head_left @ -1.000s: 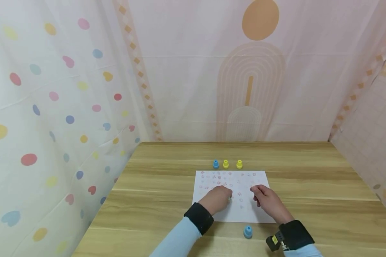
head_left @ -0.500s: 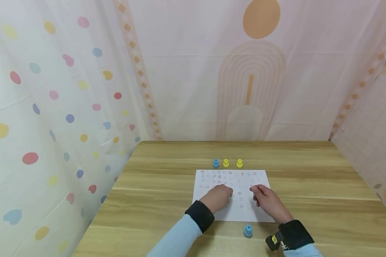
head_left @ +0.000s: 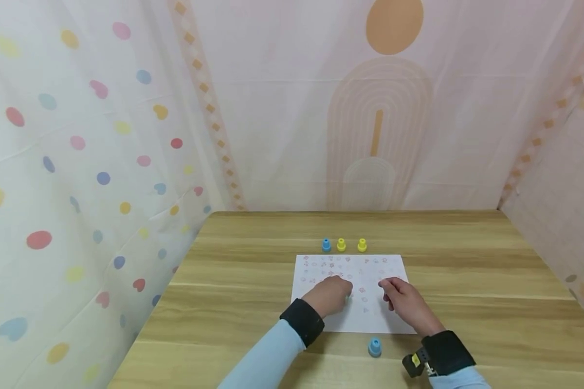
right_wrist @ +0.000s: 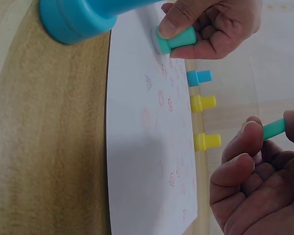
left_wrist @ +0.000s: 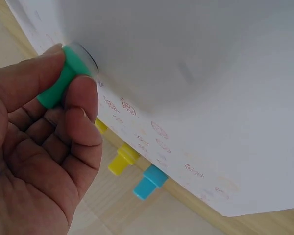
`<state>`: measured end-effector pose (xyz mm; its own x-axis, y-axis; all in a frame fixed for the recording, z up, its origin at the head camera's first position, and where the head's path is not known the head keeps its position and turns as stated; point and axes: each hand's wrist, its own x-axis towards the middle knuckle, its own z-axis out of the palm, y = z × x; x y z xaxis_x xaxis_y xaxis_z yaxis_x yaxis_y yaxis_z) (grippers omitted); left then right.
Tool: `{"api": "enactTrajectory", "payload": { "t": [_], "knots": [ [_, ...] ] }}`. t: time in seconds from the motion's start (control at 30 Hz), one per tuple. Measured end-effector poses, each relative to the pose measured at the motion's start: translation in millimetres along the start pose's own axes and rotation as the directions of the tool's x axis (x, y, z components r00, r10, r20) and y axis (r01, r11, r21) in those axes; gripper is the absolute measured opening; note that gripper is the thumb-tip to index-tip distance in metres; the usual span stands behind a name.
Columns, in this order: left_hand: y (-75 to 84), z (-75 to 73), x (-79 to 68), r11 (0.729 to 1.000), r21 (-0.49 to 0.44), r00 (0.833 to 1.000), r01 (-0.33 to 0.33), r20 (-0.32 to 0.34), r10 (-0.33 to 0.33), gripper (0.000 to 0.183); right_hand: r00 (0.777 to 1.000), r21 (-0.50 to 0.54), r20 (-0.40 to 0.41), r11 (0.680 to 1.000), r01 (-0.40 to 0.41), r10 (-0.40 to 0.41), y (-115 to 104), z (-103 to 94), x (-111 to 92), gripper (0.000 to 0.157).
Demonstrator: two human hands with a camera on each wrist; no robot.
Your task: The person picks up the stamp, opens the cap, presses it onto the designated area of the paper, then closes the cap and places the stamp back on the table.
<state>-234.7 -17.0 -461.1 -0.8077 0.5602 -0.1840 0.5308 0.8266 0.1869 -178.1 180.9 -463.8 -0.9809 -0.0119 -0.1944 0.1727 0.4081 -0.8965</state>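
The stamp [left_wrist: 67, 81], green with a pale base, was at the middle of the white paper [head_left: 370, 322]; whether its base touched the sheet could not be told. Nearest on the wooden surface [head_left: 214, 302], a blue piece [head_left: 375, 347] stood upright just outside the paper's near edge. Black bands [head_left: 302, 322] circled both wrists, over light blue sleeves [head_left: 263, 356]. Both hands were closed over the sheet, well short of touching each other: the left hand [head_left: 328, 296] pinched the stamp between thumb and fingers, while the right hand [head_left: 409, 303] pinched a small green piece [right_wrist: 273, 129]. Reddish and faint bluish prints dotted the paper, many toward its far side. Beyond its far edge stood a blue piece and two yellow pieces [head_left: 362, 246], upright in a row. Behind the surface hung a pale curtain [head_left: 272, 135].
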Motion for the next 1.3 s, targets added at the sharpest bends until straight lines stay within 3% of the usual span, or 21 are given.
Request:
{"api": "enactTrajectory", "payload": {
  "t": [0.83,1.13,1.3],
  "knots": [
    [0.4,-3.4,-1.3,1.0,-0.004,1.0,-0.002,0.001,0.002,0.017,1.0,-0.015,0.002,1.0,0.004,-0.004,0.7,-1.6,-1.8,0.039],
    [-2.0,-2.6,0.4,0.999,0.044,1.0,-0.01,0.001,0.01,0.016,1.0,-0.018,0.002,1.0,0.009,-0.009,0.4,-1.5,-2.9,0.039],
    [-6.3,-10.7,-0.2,1.0,0.0,0.999,-0.009,-0.038,0.009,0.014,1.0,-0.011,0.004,1.0,0.009,-0.009,-0.8,-2.2,-3.3,0.039]
  ]
}}
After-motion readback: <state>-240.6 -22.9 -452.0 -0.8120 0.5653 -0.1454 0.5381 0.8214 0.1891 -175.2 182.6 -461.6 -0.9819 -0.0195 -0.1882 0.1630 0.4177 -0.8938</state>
